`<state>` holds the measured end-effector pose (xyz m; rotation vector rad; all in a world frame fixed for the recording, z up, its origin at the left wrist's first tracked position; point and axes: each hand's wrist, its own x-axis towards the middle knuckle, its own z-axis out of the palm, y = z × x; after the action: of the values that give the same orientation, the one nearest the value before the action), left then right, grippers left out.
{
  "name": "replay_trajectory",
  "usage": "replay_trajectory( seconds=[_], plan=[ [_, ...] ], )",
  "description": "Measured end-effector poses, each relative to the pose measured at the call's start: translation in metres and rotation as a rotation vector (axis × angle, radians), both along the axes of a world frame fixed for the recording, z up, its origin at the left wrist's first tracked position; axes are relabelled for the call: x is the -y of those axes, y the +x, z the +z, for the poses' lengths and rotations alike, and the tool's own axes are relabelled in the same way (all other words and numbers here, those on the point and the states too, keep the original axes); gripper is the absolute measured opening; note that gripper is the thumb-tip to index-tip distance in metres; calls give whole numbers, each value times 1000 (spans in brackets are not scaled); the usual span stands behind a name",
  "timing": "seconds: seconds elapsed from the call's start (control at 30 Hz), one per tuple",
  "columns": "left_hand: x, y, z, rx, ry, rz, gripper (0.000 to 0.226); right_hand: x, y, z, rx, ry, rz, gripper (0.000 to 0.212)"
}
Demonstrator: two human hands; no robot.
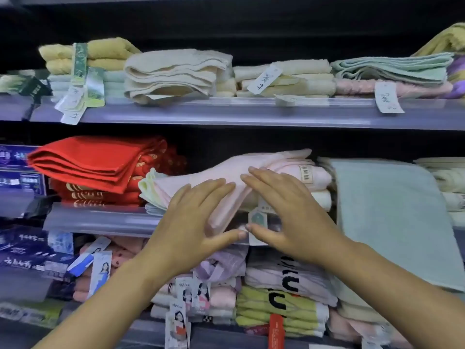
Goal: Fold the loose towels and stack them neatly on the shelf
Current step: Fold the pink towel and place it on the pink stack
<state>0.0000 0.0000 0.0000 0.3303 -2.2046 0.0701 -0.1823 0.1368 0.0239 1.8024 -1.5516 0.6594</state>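
Note:
A folded pale pink towel (pixel 261 167) lies tilted on top of a stack on the middle shelf (pixel 100 217), its front end overhanging the shelf edge. My left hand (pixel 193 217) rests flat on the towel's front part, fingers spread, thumb under its lower edge. My right hand (pixel 286 210) lies flat on the towel just to the right, fingers spread, with a paper tag (pixel 258 220) beneath the palm. A light green towel (pixel 392 215) hangs loose over the shelf edge to the right.
Red folded towels (pixel 93 162) are stacked left of the pink one. The upper shelf (pixel 226 112) carries yellow, cream and green stacks with tags. Below are packaged towels (pixel 281 298) and dark boxes (pixel 27 250) at the left.

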Motion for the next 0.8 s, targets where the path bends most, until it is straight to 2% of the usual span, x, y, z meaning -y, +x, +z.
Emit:
replay_trajectory(
  seconds=[0.1,0.27,0.4,0.47,0.57,0.63,0.7,0.77,0.8],
  plan=[
    [10,5,-4,4,-75,-19,91,18,7,4,-123,-15,-23,78],
    [35,12,-9,5,-111,-8,103,46,14,11,-218,-20,-56,77],
    [52,18,-11,17,-117,4,107,58,14,11,-270,2,-94,86],
    [59,20,-11,24,-124,10,104,60,11,11,-304,-19,-108,77],
    [67,20,-12,3,-130,-4,98,63,10,14,-309,-76,-77,44],
    [71,21,-9,-7,-115,-33,98,60,17,24,-175,-90,-14,36],
    [75,22,-1,-61,-65,-67,98,51,24,37,51,-82,78,26],
    [73,24,13,-185,55,-83,84,41,26,47,316,-82,122,20],
    [70,23,22,-259,161,-116,69,35,23,50,445,-79,145,19]
  ],
)
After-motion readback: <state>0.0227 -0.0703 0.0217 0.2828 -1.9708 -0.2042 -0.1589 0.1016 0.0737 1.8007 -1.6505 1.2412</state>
